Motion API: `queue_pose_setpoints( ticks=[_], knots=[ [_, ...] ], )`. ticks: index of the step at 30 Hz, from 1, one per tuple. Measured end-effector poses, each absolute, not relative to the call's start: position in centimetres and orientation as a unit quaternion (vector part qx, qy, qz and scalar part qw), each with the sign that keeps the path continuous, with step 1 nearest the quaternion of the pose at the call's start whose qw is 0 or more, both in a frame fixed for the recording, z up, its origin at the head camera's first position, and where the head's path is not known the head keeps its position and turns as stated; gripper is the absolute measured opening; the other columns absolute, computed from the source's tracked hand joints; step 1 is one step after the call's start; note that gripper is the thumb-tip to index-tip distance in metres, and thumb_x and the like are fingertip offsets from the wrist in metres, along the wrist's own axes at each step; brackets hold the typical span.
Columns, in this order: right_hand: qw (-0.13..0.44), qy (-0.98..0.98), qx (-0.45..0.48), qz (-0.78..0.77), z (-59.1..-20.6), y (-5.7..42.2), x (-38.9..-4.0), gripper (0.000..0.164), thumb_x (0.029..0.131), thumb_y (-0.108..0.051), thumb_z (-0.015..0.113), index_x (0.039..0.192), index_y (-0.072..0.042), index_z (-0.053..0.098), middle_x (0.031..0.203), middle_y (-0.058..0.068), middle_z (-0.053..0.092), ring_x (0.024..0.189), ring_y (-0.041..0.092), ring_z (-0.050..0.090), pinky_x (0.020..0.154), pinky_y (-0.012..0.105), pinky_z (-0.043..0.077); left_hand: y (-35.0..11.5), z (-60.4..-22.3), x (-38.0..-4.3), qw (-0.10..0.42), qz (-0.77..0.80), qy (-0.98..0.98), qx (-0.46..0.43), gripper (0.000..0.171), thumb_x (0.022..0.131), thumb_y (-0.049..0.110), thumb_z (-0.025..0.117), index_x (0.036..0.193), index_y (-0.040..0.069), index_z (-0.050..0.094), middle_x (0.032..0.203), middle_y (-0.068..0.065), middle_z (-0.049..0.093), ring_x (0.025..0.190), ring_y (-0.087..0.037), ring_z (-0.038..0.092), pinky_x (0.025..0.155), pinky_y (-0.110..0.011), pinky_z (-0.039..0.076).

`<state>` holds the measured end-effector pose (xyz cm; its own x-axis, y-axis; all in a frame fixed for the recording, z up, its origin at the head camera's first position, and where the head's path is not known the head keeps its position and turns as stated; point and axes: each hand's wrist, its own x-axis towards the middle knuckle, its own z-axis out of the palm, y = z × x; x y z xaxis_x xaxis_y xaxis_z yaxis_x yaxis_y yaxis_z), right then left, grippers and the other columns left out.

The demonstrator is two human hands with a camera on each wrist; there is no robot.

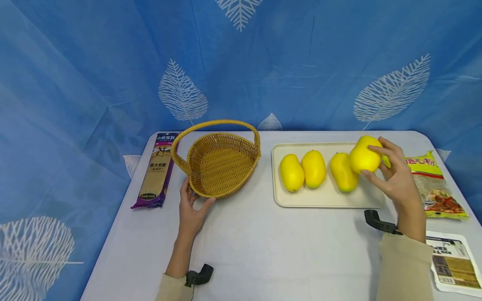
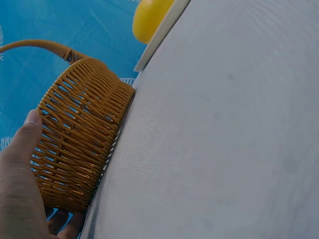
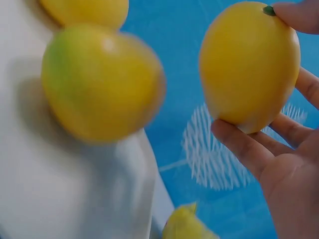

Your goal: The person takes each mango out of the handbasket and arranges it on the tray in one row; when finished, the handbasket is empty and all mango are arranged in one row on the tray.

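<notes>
A yellow mango [image 1: 365, 154] is held between the thumb and fingers of my right hand [image 1: 395, 175], raised over the right part of a cream tray [image 1: 324, 201]. In the right wrist view that mango [image 3: 249, 64] shows a small green stem end near the thumb. Three more mangoes lie on the tray: one [image 1: 291, 172] at the left, one [image 1: 314, 168] beside it, one [image 1: 344, 172] nearest the held fruit. On the left, my left hand [image 1: 193, 213] grips the near-left side of a wicker basket [image 1: 222, 167], thumb at its rim. Nothing lies inside the basket.
A spaghetti pack [image 1: 155, 171] lies left of the basket. Right of the tray are a yellow pasta bag [image 1: 437, 188], partly behind my right hand, and a white-edged package [image 1: 453, 263] near the right sleeve. A blue leaf-patterned cloth [image 1: 278, 62] hangs behind the white table [image 1: 286, 251].
</notes>
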<state>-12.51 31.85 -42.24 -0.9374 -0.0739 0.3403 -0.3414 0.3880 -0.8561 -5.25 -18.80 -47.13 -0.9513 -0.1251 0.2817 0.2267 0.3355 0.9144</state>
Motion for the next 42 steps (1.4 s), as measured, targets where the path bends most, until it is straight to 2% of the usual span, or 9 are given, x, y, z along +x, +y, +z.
queue_pose_setpoints(
  ticks=[8,16,21,26,31,36,42],
  knots=[
    [0.083,-0.852,0.078,0.511,-43.7,34.4,-11.9,0.064,0.077,0.015,0.065,0.135,-0.001,0.045,0.152,0.006,0.018,0.136,0.014,0.024,0.092,0.001,0.034,-18.9,-47.2,-5.2,0.151,-0.579,-0.801,-0.029,0.092,0.078,0.005,0.074,0.147,0.001,0.013,0.148,-0.024,0.025,0.131,-0.038,0.034,0.101,-0.02,0.039],
    [0.023,-0.878,0.049,0.476,-44.8,35.2,-11.3,0.063,0.082,0.001,0.067,0.139,-0.012,0.044,0.154,-0.005,0.014,0.139,0.008,0.016,0.096,-0.001,0.027,-19.0,-47.2,-5.1,0.153,-0.58,-0.8,-0.03,0.092,0.078,0.004,0.074,0.147,0.0,0.013,0.147,-0.025,0.025,0.131,-0.039,0.035,0.1,-0.015,0.038],
    [-0.003,-0.872,0.055,0.487,-45.3,35.2,-11.5,0.062,0.083,-0.001,0.067,0.139,-0.011,0.042,0.154,-0.002,0.014,0.137,0.007,0.022,0.094,0.0,0.031,-19.0,-47.3,-5.1,0.15,-0.581,-0.8,-0.028,0.093,0.078,0.005,0.074,0.147,0.0,0.011,0.147,-0.024,0.026,0.131,-0.039,0.034,0.101,-0.019,0.038],
    [-0.024,-0.861,0.065,0.504,-45.9,34.9,-11.8,0.062,0.083,0.001,0.065,0.14,-0.009,0.04,0.154,0.002,0.013,0.14,0.007,0.017,0.098,0.002,0.028,-19.0,-47.3,-5.1,0.143,-0.586,-0.797,-0.025,0.093,0.079,0.007,0.073,0.148,0.002,0.011,0.148,-0.022,0.025,0.132,-0.038,0.033,0.103,-0.024,0.038],
    [-0.037,-0.864,0.069,0.497,-46.4,34.8,-12.1,0.066,0.081,0.002,0.067,0.14,-0.006,0.039,0.154,0.003,0.013,0.142,0.007,0.008,0.101,0.002,0.025,-18.9,-47.2,-5.1,0.141,-0.59,-0.795,-0.023,0.092,0.079,0.006,0.073,0.148,0.003,0.011,0.148,-0.022,0.024,0.132,-0.038,0.033,0.103,-0.021,0.037],
    [-0.051,-0.872,0.066,0.483,-46.7,34.9,-12.0,0.073,0.083,-0.002,0.067,0.145,-0.012,0.031,0.157,-0.001,0.005,0.141,0.0,0.003,0.103,0.001,0.019,-18.8,-47.1,-5.1,0.139,-0.588,-0.796,-0.021,0.092,0.079,0.006,0.073,0.148,0.002,0.012,0.148,-0.023,0.025,0.132,-0.037,0.034,0.103,-0.023,0.037],
    [-0.061,-0.881,0.068,0.463,-46.3,34.8,-12.0,0.078,0.085,-0.005,0.066,0.149,-0.018,0.023,0.158,0.002,-0.001,0.14,-0.003,0.002,0.097,-0.004,0.018,-18.7,-47.0,-5.2,0.141,-0.585,-0.799,-0.026,0.092,0.079,0.006,0.073,0.147,0.002,0.012,0.146,-0.024,0.027,0.131,-0.038,0.035,0.103,-0.026,0.038]
  ],
)
